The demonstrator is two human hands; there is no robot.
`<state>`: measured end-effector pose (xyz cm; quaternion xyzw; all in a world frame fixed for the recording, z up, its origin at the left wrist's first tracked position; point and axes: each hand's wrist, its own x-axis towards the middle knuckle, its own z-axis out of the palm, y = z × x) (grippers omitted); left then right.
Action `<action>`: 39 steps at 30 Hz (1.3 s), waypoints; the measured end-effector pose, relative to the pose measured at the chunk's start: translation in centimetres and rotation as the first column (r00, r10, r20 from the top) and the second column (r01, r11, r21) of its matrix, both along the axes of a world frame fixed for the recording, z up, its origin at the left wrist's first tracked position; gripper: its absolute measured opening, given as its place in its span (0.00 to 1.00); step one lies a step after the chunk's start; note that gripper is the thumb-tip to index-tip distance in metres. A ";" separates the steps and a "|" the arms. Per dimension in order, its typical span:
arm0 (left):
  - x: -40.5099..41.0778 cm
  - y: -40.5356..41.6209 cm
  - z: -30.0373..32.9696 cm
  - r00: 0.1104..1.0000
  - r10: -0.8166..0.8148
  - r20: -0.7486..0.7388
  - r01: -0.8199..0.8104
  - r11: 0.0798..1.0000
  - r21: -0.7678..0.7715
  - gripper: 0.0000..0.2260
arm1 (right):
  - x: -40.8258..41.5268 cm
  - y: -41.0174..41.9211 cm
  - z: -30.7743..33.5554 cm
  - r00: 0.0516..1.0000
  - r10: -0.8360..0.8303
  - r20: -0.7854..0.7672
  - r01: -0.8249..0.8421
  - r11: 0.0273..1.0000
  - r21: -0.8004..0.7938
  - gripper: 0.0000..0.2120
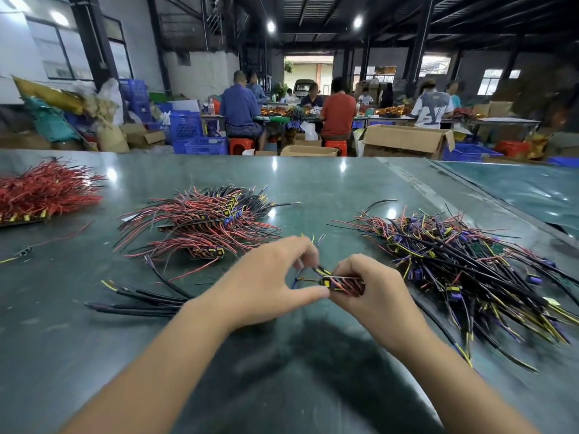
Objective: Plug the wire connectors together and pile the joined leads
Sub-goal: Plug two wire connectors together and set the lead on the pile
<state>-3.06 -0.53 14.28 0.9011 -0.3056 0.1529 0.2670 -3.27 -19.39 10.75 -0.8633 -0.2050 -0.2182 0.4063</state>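
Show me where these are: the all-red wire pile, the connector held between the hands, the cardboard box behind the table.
all-red wire pile [47, 191], head view, its middle
connector [327, 282], head view, yellow-black body
cardboard box [404, 142], head view, front wall

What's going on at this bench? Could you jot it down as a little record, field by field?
place: workshop, green table
left hand: pinches a lead end
right hand: holds a red-wire lead with yellow connector
connectors: close together; mated or not, cannot tell
red pile: far left
mixed pile: centre
dark pile: right
black leads: near left, loose
background: people seated at other tables
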 end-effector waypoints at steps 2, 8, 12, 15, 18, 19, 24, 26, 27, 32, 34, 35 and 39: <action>-0.1 -1.3 -0.6 0.995 -0.092 -0.049 0.088 0.993 -0.073 0.10 | -0.1 -0.3 0.2 0.998 0.070 -0.009 -0.070 0.998 -0.010 0.09; 0.6 0.1 -2.3 0.996 -0.090 0.030 0.095 0.954 -0.285 0.06 | -0.3 -0.7 0.4 0.923 0.338 -0.182 -0.298 0.931 0.212 0.09; 0.9 1.4 -3.0 0.993 -0.110 -0.034 0.091 0.930 -0.356 0.08 | -0.2 -0.4 0.4 0.933 0.309 -0.186 -0.281 0.946 0.163 0.13; 1.1 1.6 -3.5 0.989 -0.138 -0.061 0.102 0.911 -0.400 0.08 | -0.2 0.0 0.0 0.929 0.303 -0.212 -0.265 0.945 0.191 0.16; 1.0 1.6 -3.5 0.985 -0.146 -0.089 0.091 0.890 -0.447 0.08 | -0.3 0.2 0.0 0.923 0.313 -0.223 -0.262 0.937 0.229 0.15; 1.0 1.6 -3.5 0.983 -0.152 -0.098 0.092 0.888 -0.451 0.08 | -0.3 0.2 0.0 0.932 0.297 -0.208 -0.255 0.945 0.203 0.14; 0.8 1.6 -3.0 0.961 -0.206 -0.183 0.091 0.864 -0.495 0.10 | -0.3 0.2 0.4 0.983 0.173 -0.064 -0.176 0.984 -0.035 0.11; 0.8 1.8 -2.7 0.957 -0.211 -0.200 0.091 0.872 -0.481 0.10 | -0.2 0.2 0.7 0.976 0.205 -0.078 -0.208 0.978 -0.033 0.10; 0.8 1.9 -2.6 0.958 -0.207 -0.201 0.092 0.880 -0.465 0.10 | -0.1 0.1 0.8 0.970 0.225 -0.096 -0.228 0.973 -0.022 0.11; 0.8 2.3 -2.2 0.963 -0.211 -0.165 0.127 0.902 -0.412 0.10 | 0.3 0.0 0.8 0.939 0.310 -0.149 -0.309 0.950 0.031 0.11; 0.8 2.8 -2.2 0.973 -0.191 -0.132 0.128 0.914 -0.384 0.10 | 0.6 -0.3 0.9 0.937 0.320 -0.139 -0.305 0.945 0.115 0.09; 1.0 3.1 -2.1 0.982 -0.160 -0.103 0.112 0.925 -0.364 0.09 | 0.8 -0.5 1.0 0.944 0.308 -0.121 -0.287 0.944 0.161 0.09; 1.8 5.2 -2.2 0.986 0.144 0.087 -0.134 0.984 -0.114 0.07 | 1.3 -1.7 1.1 0.972 0.228 -0.055 -0.190 0.902 0.388 0.11</action>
